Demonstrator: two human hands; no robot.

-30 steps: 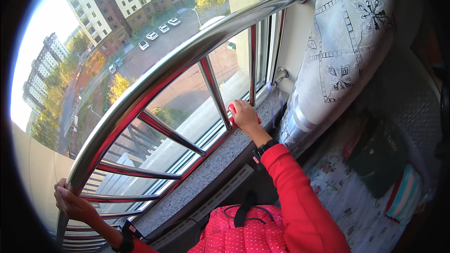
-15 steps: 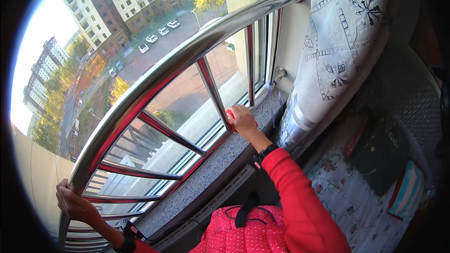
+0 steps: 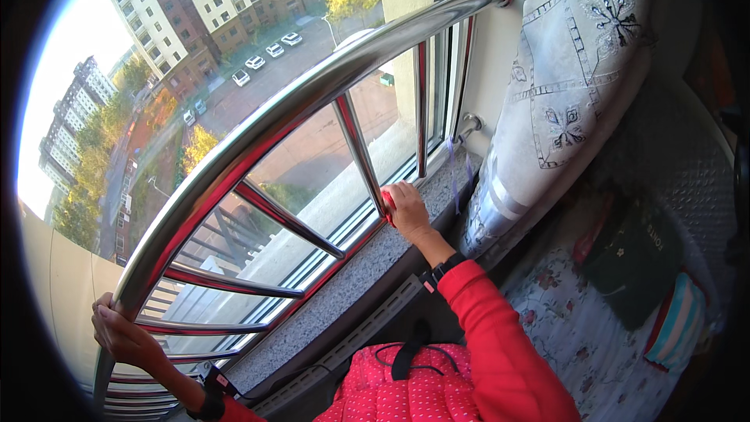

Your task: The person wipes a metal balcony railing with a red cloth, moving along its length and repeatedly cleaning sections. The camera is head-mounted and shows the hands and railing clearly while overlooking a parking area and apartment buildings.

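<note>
A shiny metal window guardrail [image 3: 308, 82] crosses in front of me, with a thick curved top bar and several thinner upright posts. At the lower left my left hand [image 3: 121, 334] is closed around the top bar. Near the foot of one metal post [image 3: 355, 148], my right hand [image 3: 408, 209] is closed on a small red cloth [image 3: 388, 200] and presses it against the post. Most of the cloth is hidden in my fingers.
A speckled stone sill [image 3: 328, 309] runs under the railing, beside a window with buildings and parked cars outside. A white patterned curtain [image 3: 574, 70] hangs at the right, near a purple ribbon [image 3: 455, 176]. Behind lie a flowered bedspread [image 3: 547, 328] and a dark green bag [image 3: 629, 266].
My right hand has shifted slightly down along the post with the red cloth. My left hand keeps its place on the top bar. The view has moved a little.
</note>
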